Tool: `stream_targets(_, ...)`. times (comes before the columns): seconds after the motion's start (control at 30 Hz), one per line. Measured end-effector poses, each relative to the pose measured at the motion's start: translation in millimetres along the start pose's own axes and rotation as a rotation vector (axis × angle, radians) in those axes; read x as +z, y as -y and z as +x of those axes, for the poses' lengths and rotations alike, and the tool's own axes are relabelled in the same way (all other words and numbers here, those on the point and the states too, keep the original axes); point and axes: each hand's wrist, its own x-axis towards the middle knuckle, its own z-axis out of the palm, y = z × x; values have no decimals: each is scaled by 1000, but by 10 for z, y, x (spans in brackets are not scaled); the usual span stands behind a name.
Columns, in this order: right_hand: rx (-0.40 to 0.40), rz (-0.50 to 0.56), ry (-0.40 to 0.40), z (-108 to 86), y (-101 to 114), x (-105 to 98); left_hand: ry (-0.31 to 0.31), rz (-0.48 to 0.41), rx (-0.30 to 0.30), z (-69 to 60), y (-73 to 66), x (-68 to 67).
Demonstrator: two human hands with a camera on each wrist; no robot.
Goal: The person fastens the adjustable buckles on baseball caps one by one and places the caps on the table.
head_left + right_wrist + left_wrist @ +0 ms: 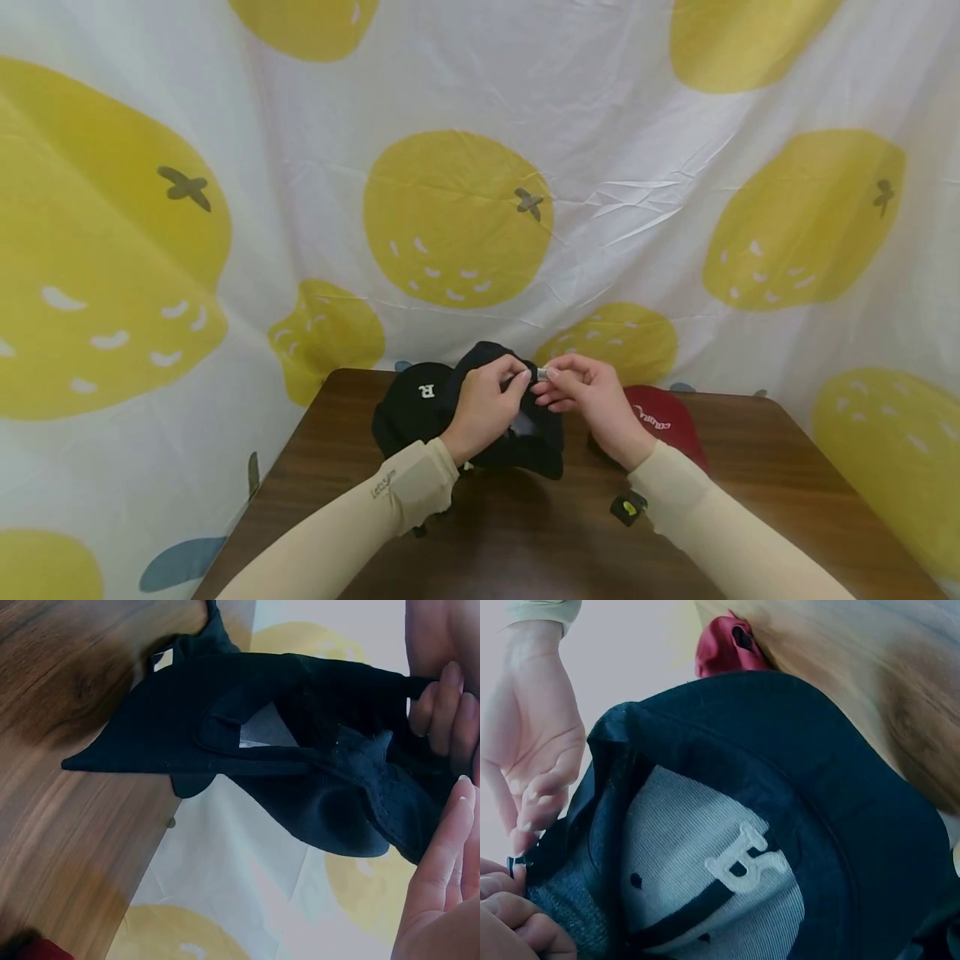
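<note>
A dark baseball cap (536, 454) is held up over the table, its brim towards me. My left hand (483, 408) pinches the strap at the cap's back edge. From the other side, my right hand (596, 404) pinches the strap end by a small silver buckle (542, 374). The fingertips of both hands lie close together. In the left wrist view the inside of the cap (877, 825) shows a pale striped lining with a letter shape. The right wrist view shows the brim of the cap (142, 735) from the side; how the strap sits in the buckle is hidden.
A black cap (405, 400) with a white R lies on the brown wooden table (300, 467), left of the held cap. Behind my right wrist sits a red cap (663, 421) with white lettering. A lemon-print cloth (600, 108) hangs behind the table.
</note>
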Motion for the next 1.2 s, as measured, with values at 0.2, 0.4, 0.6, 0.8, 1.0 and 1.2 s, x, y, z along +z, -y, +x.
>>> stream_targets(0.2, -2, -22, -1, -13, 10, -6, 41, 42, 36, 7, -9, -13)
stream_targets(0.4, 11, -24, 11, -1, 19, -12, 70, 104, 53, 30, -20, -39)
stream_targets(0.6, 41, -22, 40, 8, 29, -10, 74, 192, 83, 7, -23, -35)
stream_targets(0.8, 87, -26, 49, 1, 0, -16, 81, 271, 137, -40, 6, -5)
stream_targets(1.0, 113, -53, 48, -10, -50, -26, 48, 398, 245, -73, 41, 42)
stream_targets(1.2, 134, -52, 38, -25, -61, -23, 36, 505, 339, -85, 51, 75)
